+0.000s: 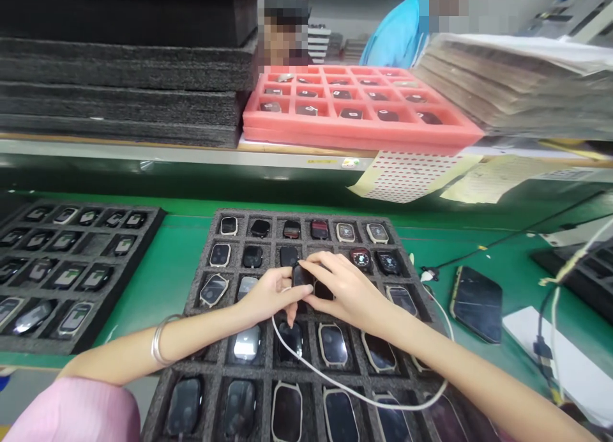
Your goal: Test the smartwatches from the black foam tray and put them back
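Both my hands meet over the middle of a black foam tray (201, 282) whose pockets hold several smartwatch bodies. My left hand (268, 295) pinches a dark watch body (302, 276) from the left. My right hand (342, 289) curls over the same watch from the right, fingers closed on it. A white cable (335, 381) loops from under my hands across the tray's lower rows and out to the right. A bangle sits on my left wrist.
A second black tray of watches (71, 269) lies at the left. A dark phone (476, 301) and cables lie on the green mat at the right. On the shelf behind: stacked black foam (124, 65), a red tray (359, 103), paper stacks. Two people sit beyond.
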`<move>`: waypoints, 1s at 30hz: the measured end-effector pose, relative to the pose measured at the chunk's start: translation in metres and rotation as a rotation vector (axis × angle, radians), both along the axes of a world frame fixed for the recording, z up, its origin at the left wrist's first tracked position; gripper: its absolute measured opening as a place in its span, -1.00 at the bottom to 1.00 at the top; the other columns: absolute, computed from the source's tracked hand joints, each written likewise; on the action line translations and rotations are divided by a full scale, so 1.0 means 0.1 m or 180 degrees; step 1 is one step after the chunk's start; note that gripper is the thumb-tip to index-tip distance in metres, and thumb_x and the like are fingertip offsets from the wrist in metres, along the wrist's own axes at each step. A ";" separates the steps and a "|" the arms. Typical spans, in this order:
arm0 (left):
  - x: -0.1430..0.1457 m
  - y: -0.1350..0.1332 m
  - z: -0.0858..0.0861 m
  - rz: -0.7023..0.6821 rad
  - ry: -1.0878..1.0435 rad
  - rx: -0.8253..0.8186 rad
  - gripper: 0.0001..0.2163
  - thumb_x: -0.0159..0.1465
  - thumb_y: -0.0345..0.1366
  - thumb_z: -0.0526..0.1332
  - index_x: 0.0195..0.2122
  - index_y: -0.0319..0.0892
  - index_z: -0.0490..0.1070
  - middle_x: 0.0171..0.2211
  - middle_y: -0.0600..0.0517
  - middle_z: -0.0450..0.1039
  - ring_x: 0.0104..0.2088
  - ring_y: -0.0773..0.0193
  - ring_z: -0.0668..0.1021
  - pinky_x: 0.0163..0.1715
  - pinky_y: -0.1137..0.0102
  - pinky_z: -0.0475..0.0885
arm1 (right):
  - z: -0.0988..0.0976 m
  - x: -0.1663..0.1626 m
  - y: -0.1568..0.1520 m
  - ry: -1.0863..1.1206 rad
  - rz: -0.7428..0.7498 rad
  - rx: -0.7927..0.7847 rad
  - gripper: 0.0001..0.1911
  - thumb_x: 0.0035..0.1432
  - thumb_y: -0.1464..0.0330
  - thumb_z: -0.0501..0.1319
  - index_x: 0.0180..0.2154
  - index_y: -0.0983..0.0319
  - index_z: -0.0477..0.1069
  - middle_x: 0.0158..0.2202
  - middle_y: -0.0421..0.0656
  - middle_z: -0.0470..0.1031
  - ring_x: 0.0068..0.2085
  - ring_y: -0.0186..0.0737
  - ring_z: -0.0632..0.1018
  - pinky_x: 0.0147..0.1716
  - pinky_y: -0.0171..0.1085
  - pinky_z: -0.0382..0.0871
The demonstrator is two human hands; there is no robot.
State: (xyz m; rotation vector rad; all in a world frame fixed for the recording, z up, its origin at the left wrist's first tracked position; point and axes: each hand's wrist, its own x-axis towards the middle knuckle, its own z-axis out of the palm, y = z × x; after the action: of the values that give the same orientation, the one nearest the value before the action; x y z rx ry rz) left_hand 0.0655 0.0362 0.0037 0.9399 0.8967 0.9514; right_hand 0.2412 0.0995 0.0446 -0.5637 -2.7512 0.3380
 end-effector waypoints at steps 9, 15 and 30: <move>-0.01 -0.06 0.08 -0.0027 0.0117 0.0195 -0.73 0.24 -0.13 0.22 -0.20 -0.25 0.36 -0.45 0.02 0.54 -0.77 0.52 0.32 -0.76 0.57 0.16 | 0.17 0.28 0.24 -0.0136 -0.0226 -0.0193 -0.60 0.23 0.20 0.18 0.05 0.26 0.36 -0.05 0.01 0.41 -0.03 -0.03 0.46 -0.04 -0.10 0.39; 0.00 -0.05 0.09 -0.0097 0.0147 0.0285 -0.76 0.25 -0.16 0.19 -0.23 -0.25 0.33 -0.27 -0.12 0.58 -0.75 0.53 0.32 -0.76 0.54 0.15 | 0.01 0.74 0.58 -0.0662 -0.0945 0.0172 -0.63 0.24 0.24 0.13 -0.03 0.34 0.43 -0.20 0.06 0.39 -0.16 0.06 0.50 -0.14 0.00 0.45; 0.00 -0.06 0.08 -0.0131 0.0298 0.0238 -0.76 0.25 -0.14 0.19 -0.27 -0.24 0.31 -0.28 -0.10 0.58 -0.77 0.54 0.31 -0.75 0.52 0.15 | -0.23 0.74 0.55 -0.0138 -0.1009 0.0355 -0.64 0.17 0.15 0.24 -0.16 0.31 0.49 -0.20 0.02 0.50 -0.12 0.07 0.50 -0.09 0.02 0.37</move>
State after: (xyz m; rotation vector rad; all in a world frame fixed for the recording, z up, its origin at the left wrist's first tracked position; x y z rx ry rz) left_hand 0.0652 0.0302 0.0121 1.0702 0.9223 0.9168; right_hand 0.3157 0.1549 0.0211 -0.9688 -2.6416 0.0977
